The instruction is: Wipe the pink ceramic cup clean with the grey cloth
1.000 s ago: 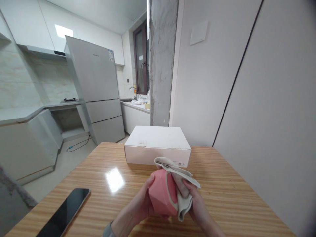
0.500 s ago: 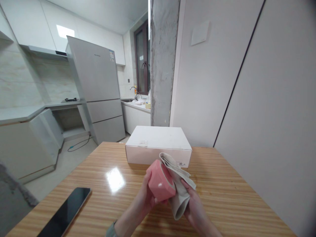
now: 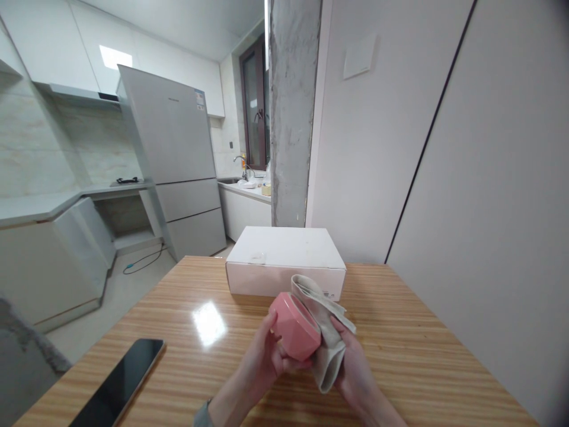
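Head view. The left grip [image 3: 267, 356], a bare hand, is clenched round the pink faceted cup [image 3: 296, 332] and holds it clear of the worktop [image 3: 422, 356], tilted, with its rim turned up and away from me. The right grip [image 3: 355, 370] grasps a beige cloth [image 3: 331, 356], folded over its fingers and pressed against the cup's right flank. The cup sits between the two grips and touches both. A white cardboard box [image 3: 284, 261] lies closed just beyond them. A black phone [image 3: 120, 382] lies face up, well out to the left of the left grip. A grey refrigerator [image 3: 173, 160] stands far beyond.

Step in hand, by my judgement: the outside of the cup is being wiped, and the work is partway round. The next move would call for the left grip to turn the cup so that an unwiped facet meets the cloth. The right grip should keep the fold bunched so that no loose end drags.

Against the frame one second ago, the cloth no longer drapes over the top of the cup and has slid to its right side. The cup has rolled, so the rim now shows. Box and phone have not moved.
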`<state>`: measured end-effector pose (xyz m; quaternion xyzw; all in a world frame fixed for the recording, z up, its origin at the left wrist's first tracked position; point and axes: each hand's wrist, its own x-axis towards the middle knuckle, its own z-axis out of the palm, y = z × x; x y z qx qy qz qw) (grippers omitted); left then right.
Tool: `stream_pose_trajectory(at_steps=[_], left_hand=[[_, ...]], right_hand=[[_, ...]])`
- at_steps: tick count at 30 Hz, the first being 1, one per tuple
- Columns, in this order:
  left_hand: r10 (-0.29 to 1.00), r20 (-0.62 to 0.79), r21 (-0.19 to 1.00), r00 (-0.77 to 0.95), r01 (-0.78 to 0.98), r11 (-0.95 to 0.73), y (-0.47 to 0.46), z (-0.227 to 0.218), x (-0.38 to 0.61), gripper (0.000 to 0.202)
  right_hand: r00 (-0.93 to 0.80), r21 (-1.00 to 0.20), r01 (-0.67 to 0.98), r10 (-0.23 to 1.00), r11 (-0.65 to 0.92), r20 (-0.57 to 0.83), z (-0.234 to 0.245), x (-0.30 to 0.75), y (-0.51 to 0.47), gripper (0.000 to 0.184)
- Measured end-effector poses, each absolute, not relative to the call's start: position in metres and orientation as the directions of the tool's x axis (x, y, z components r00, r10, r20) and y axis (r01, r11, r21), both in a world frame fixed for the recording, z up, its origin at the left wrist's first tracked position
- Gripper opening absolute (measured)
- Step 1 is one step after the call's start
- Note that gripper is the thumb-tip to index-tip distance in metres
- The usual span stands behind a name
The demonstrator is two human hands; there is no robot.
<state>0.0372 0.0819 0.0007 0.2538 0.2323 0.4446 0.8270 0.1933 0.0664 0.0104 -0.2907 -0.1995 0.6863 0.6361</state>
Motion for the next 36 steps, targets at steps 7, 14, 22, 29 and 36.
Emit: stream_pose_trajectory(at_steps=[7,14,22,29,36], left_hand=[[0.978,-0.054,0.74,0.202,-0.65,0.175,0.082,-0.002,0.042,0.086],[0.955,-0.07,0.704,0.289,-0.664,0.253,0.08,0.003,0.042,0.089],[0.933,-0.043,0.736,0.356,-0.621,0.271,0.082,-0.005,0.04,0.049],[0.984,0.002,0.819,0.178,-0.565,0.1,0.085,-0.006,0.042,0.061],[0.994,0.058,0.875,0.092,-0.483,-0.006,0.086,-0.001,0.044,0.094]], right_hand=[[-0.122,-0.534,-0.815,0.967,-0.225,-0.221,0.017,0.189,0.066,0.027],[-0.116,-0.58,-0.784,0.97,-0.222,-0.214,0.016,0.194,0.067,0.03],[-0.09,-0.621,-0.763,0.98,-0.181,-0.175,0.013,0.197,0.071,0.029],[-0.118,-0.518,-0.829,0.97,-0.213,-0.211,0.021,0.194,0.067,0.027],[-0.11,-0.491,-0.841,0.96,-0.229,-0.259,0.018,0.194,0.066,0.024]])
